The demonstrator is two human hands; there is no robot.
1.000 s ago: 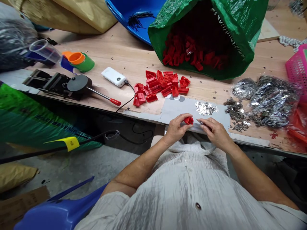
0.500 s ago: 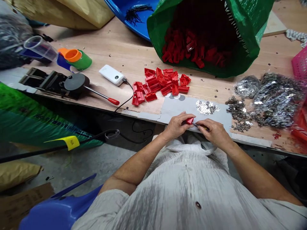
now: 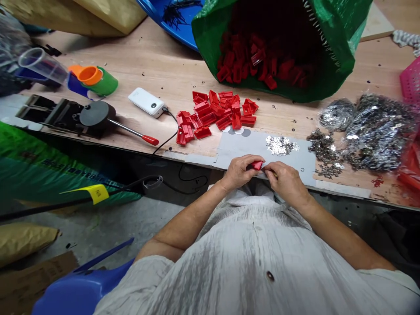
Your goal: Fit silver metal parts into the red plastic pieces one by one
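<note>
- Standing by the worktop [image 3: 157, 65], I see both hands meeting over the near edge of the grey sheet [image 3: 243, 146] that lies at the worktop's front rim.
- The left hand [image 3: 241, 171] pinches a red plastic piece [image 3: 257, 165] between thumb and fingers and holds it just above the sheet's near edge.
- The right hand [image 3: 286, 183] has its fingertips closed on the piece's other end. Whether they also hold something small I cannot tell.
- To my eye this is the fitting step: one piece is being worked between the two hands, close to the body.
- The next move, I judge, calls for a firm left pinch and a fine, well-aimed push from the right fingertips, since the piece is small.
- On the far right part of the sheet lies a small heap of shiny metal bits [image 3: 280, 145].
- Just beyond the sheet's far edge is a loose pile of red pieces [image 3: 216, 116].
- Farther beyond the sheet, a green sack [image 3: 331, 65] lies on its side, open, with more of the red pieces inside.
- Right of the sheet are clear bags of metal parts [image 3: 374, 131], and farther right a pink basket [image 3: 411, 81].
- Left of the sheet are a white power bank [image 3: 146, 102] with its cable, then a black hand press [image 3: 88, 117] with a red-tipped lever, then stacked cups [image 3: 95, 79].
- Far beyond the sheet, a blue basin [image 3: 170, 17] shows at the top.
- Below the sheet is a grey floor [image 3: 108, 227], with a blue chair [image 3: 82, 293] nearest to me.
</note>
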